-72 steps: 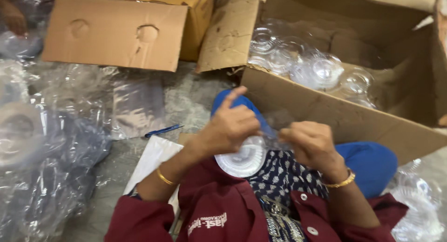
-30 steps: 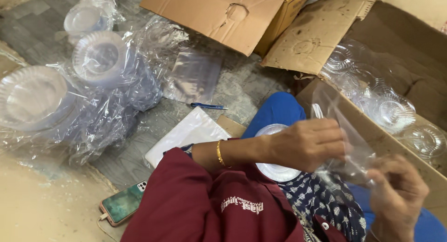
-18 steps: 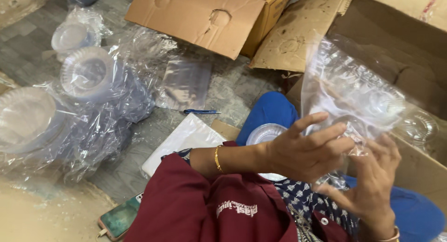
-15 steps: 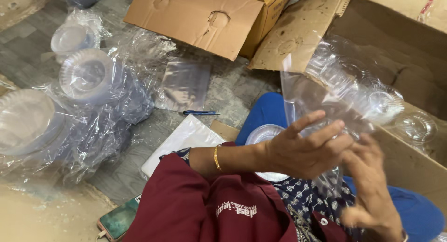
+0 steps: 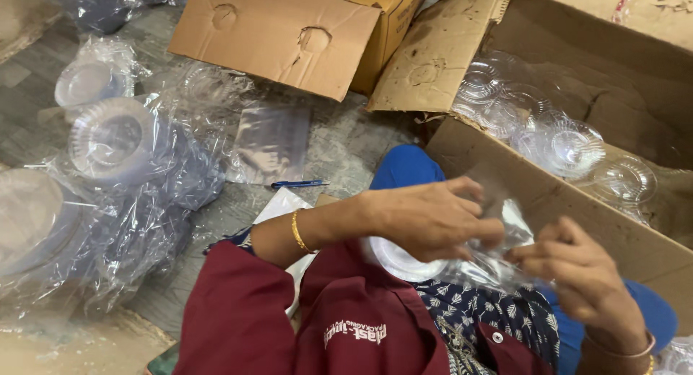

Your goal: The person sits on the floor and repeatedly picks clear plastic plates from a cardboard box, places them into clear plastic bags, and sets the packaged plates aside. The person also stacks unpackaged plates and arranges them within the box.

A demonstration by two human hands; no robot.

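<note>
At far left, on the grey floor (image 5: 339, 140), three stacks of clear round lids in crinkled clear wrap (image 5: 137, 202): one large stack (image 5: 29, 223) at the left edge, a middle one (image 5: 112, 137) above it, a smaller one (image 5: 86, 83) higher up. Further right, one flat clear pouch (image 5: 271, 144) lying on the floor, and just below it one blue pen (image 5: 297, 184). Beneath the pen, one white sheet (image 5: 285, 205), partly hidden under the forearm. Along the top edge, one brown carton (image 5: 289, 28) with two punched hand-holes in its flap (no label visible).

In the middle, left hand (image 5: 426, 220) with fingers curled, grasping a clear plastic bag (image 5: 498, 263) and a round white-looking lid (image 5: 401, 258) held against the lap; one gold bangle (image 5: 297, 232) on that wrist. Bag bunched between both hands, above a blue patterned cloth. Right hand (image 5: 577, 270) pinching the other end of the same bag, fingers closed on the film; bangles on that wrist too.

At right, one large open carton (image 5: 577, 209), its near wall just beyond the hands, holding several clear ribbed lids (image 5: 570, 144) (exact count cannot be told, at least five rims showing).
</note>
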